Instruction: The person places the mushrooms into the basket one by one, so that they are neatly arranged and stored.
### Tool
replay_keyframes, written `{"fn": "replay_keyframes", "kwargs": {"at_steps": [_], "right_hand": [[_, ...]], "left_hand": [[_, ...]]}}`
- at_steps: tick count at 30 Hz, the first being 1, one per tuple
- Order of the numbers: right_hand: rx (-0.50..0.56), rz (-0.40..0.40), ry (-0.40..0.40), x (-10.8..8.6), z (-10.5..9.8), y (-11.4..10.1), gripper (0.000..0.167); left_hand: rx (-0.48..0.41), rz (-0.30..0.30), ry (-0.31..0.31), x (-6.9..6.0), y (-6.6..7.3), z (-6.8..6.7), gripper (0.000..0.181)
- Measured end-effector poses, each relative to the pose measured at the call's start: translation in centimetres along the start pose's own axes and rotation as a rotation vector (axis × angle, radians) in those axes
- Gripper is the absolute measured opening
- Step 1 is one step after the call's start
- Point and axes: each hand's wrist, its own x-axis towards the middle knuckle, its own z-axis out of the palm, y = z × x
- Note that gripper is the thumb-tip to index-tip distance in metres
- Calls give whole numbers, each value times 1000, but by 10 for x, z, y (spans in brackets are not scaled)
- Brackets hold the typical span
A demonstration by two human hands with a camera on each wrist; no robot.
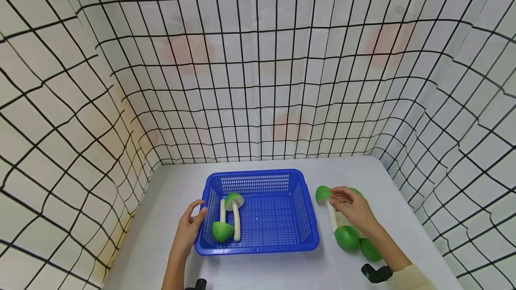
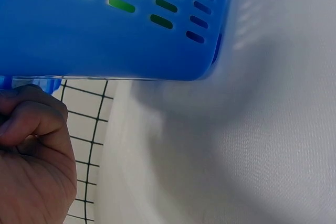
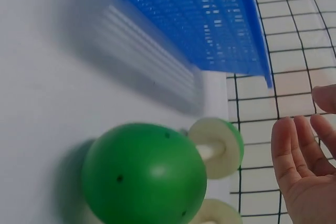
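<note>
A blue plastic basket (image 1: 258, 250) stands on the white table. Two toy mushrooms with green caps and pale stems lie at its left side, one with its cap (image 1: 222, 232) toward the front, the other with its cap (image 1: 234, 200) toward the back. My left hand (image 1: 188, 227) grips the basket's left rim; in the left wrist view its fingers are curled by the blue edge. To the right of the basket, my right hand (image 1: 354, 209) hovers over several more mushrooms (image 1: 347, 238), fingers loosely bent and holding nothing. Its fingertips are near a green cap (image 1: 322, 193).
Black wire mesh (image 1: 258, 61) with white sheeting behind it rises at the back and both sides of the table (image 1: 169, 191). A black strap piece (image 1: 376, 274) sits at the right wrist. Another mushroom (image 1: 371, 250) lies near the right forearm.
</note>
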Motion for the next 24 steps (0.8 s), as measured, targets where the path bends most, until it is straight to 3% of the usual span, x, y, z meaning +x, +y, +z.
{"fn": "replay_keyframes", "kwargs": {"at_steps": [8,16,24], "right_hand": [[-46,19,28,-3,-16,11,42],[-76,18,43,-9,-30,27,45],[-181,21,80,-13,-41,45,43]], "left_hand": [[-3,-24,-10,3,-1,-1,46],[9,7,13,-2,0,0,47],[17,3,11,-1,0,0,49]]}}
